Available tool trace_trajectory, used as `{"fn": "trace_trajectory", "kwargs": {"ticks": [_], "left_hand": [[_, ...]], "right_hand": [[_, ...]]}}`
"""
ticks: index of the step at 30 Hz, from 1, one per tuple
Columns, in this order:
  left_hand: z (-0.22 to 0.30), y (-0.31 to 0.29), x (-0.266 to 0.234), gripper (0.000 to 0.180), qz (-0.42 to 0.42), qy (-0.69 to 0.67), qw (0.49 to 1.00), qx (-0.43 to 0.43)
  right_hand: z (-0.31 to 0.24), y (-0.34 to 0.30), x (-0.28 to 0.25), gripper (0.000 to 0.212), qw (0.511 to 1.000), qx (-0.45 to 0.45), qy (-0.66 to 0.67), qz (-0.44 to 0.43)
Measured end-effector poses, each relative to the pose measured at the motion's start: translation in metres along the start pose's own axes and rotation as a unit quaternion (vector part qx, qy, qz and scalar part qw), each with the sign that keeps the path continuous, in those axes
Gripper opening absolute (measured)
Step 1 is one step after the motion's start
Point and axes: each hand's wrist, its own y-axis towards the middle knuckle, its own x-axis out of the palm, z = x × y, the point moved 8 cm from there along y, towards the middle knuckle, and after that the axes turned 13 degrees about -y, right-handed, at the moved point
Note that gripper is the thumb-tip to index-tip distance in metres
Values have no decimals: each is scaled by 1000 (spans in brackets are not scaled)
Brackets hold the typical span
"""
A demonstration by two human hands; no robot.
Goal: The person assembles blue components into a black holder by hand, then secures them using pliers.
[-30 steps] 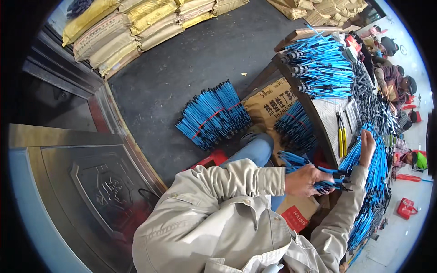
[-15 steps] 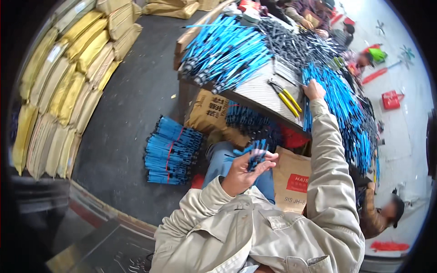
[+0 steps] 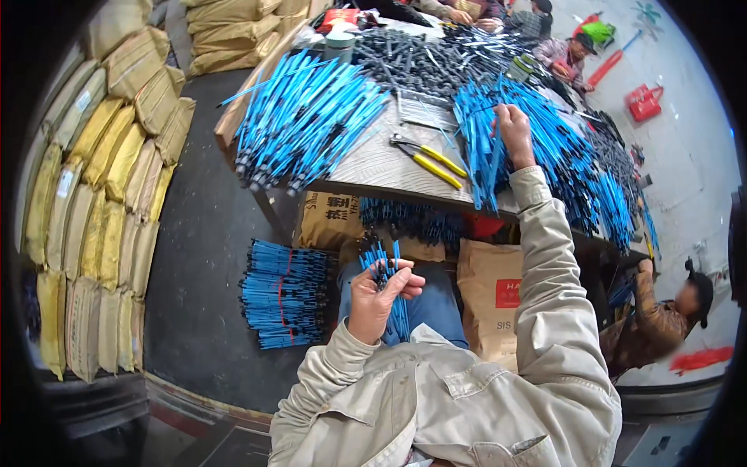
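Observation:
My left hand point(image 3: 380, 300) is closed around a small bundle of thin blue rods with black ends point(image 3: 398, 317), held upright over my lap. My right arm stretches out to a large heap of the same blue rods point(image 3: 556, 148) on the table. There the right hand point(image 3: 517, 138) has its fingers bent shut at the heap's left part; what they grip is hidden. Left of it on the tabletop lie yellow-handled cutting pliers point(image 3: 428, 159). Another pile of blue rods point(image 3: 299, 117) covers the table's left end, black ends toward me.
Dark parts point(image 3: 412, 62) are heaped at the back of the table point(image 3: 366, 167). Tied blue bundles point(image 3: 284, 296) lie on the floor at left, near stacked sacks point(image 3: 101, 210). A brown paper sack point(image 3: 486, 292) stands by my legs. Other people point(image 3: 657, 315) sit around the table.
The view has shifted, so the table shows lower and further left. My right hand has moved onto the heap from its near left edge. The bundle in my left hand has turned more upright.

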Motion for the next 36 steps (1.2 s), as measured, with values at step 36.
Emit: {"fn": "trace_trajectory", "kwargs": {"ticks": [36], "left_hand": [[23,49,40,31,68,-13,994,89]], "right_hand": [[-29,-31,78,4,887,-226,-402,-22]]}}
